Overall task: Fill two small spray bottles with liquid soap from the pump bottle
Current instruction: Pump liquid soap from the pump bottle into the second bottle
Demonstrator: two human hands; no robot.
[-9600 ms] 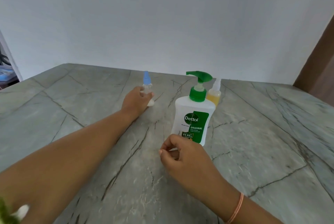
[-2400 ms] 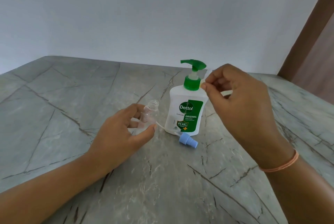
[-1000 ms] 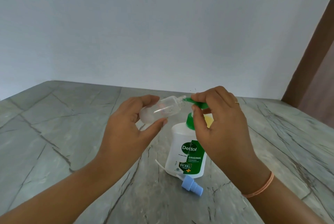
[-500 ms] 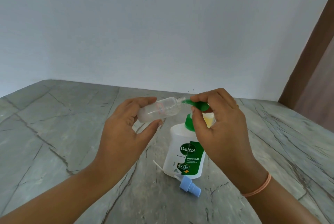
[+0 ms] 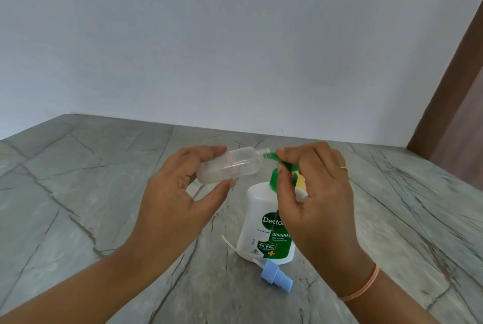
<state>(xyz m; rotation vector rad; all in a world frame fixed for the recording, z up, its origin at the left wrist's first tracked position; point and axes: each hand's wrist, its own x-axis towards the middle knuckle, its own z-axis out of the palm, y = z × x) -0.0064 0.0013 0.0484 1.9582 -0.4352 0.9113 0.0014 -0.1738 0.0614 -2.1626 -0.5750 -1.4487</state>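
My left hand (image 5: 177,203) holds a small clear spray bottle (image 5: 230,165) on its side, capless, its open neck against the green pump nozzle (image 5: 273,157). My right hand (image 5: 313,193) rests on top of the pump head of the white Dettol soap bottle (image 5: 264,224), fingers curled over it. The bottle's blue spray cap (image 5: 277,275) with its white dip tube lies on the table in front of the soap bottle. A second small bottle with yellowish liquid (image 5: 300,182) shows partly behind my right hand.
Everything stands on a grey marble-patterned table (image 5: 78,206) against a white wall. A brown door frame (image 5: 454,104) rises at the right edge of view.
Over the last second my hands and the clear bottle have stayed at the pump nozzle with only slight shifts. Before that, my left hand lifted the uncapped bottle off the table.
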